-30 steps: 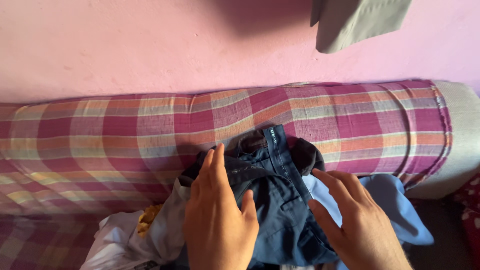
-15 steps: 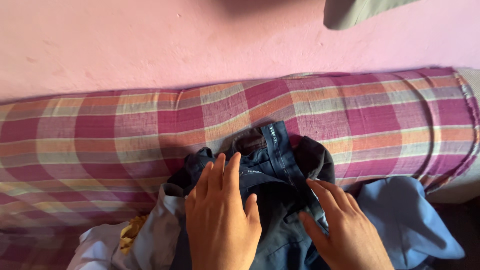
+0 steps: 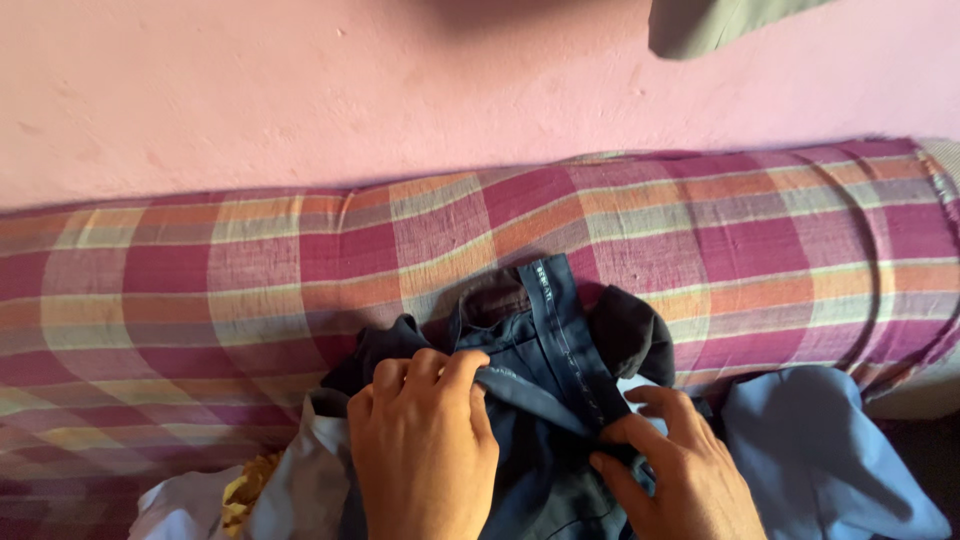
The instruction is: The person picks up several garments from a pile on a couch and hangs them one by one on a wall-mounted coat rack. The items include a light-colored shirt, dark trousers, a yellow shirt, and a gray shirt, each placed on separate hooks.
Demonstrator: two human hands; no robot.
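Observation:
A dark navy pair of trousers point(image 3: 545, 335) lies bunched on a plaid-covered bed, waistband toward the wall. My left hand point(image 3: 420, 450) has its fingers curled around a fold of the navy cloth at the left. My right hand point(image 3: 675, 470) pinches the same fabric along the waistband strip at the right. Between the two hands the fold is pulled taut.
A magenta, orange and grey plaid sheet point(image 3: 250, 270) covers the bed against a pink wall point(image 3: 300, 90). A light blue garment point(image 3: 820, 450) lies at the right, a white and yellow cloth point(image 3: 215, 500) at the lower left. A grey cloth point(image 3: 720, 20) hangs above.
Both hands went from lying flat with spread fingers on the trousers to closing on the fabric. The left fingers curled in, the right hand pinched the waistband strip.

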